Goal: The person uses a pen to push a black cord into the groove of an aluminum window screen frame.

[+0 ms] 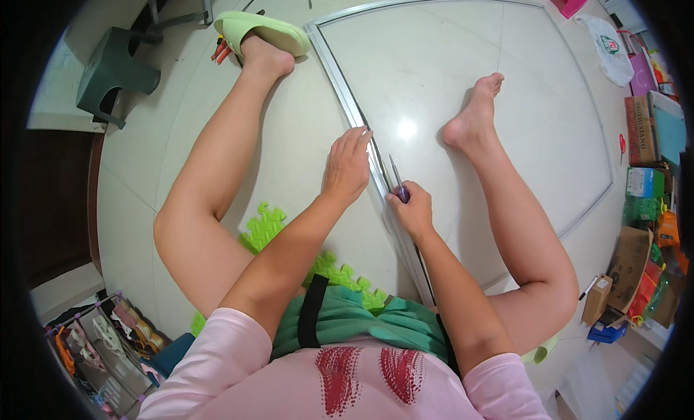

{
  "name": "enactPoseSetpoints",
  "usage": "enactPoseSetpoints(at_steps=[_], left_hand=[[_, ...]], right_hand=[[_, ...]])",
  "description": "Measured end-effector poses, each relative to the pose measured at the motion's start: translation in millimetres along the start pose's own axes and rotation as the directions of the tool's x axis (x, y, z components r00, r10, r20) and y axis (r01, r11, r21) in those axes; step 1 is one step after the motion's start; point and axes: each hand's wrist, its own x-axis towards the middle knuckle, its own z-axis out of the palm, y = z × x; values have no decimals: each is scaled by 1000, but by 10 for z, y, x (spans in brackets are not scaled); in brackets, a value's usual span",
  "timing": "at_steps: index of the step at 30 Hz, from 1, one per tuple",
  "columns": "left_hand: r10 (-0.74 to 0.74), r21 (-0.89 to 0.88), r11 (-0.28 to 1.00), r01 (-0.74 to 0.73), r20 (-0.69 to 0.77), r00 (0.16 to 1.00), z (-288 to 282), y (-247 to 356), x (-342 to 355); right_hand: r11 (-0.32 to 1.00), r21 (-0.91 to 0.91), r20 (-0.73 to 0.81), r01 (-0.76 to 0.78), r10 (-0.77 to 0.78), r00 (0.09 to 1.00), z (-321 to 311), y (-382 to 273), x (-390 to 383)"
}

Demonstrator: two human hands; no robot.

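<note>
While a screwdriver (403,194) is gripped in the right hand (415,212), its tip pointed forward, a long side of the big metal frame (337,84) is touched by the left hand (347,168), its fingers stretched out. The frame is laid flat on the floor (303,116), and one bare foot (473,116) is set inside its edges

Frame (337,73) on flr (296,131), stool (116,69) L, boxes (627,264) R

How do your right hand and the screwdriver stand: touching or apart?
Touching: the head view shows the right hand gripping the screwdriver by its handle, the shaft jutting out.
</note>
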Motion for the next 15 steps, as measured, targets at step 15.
enactPoseSetpoints(at_steps=[15], left_hand=[[-3, -9, 1000, 3, 12, 1000, 166, -158, 327]], right_hand=[[957, 246, 273, -155, 85, 958, -158, -456, 795]])
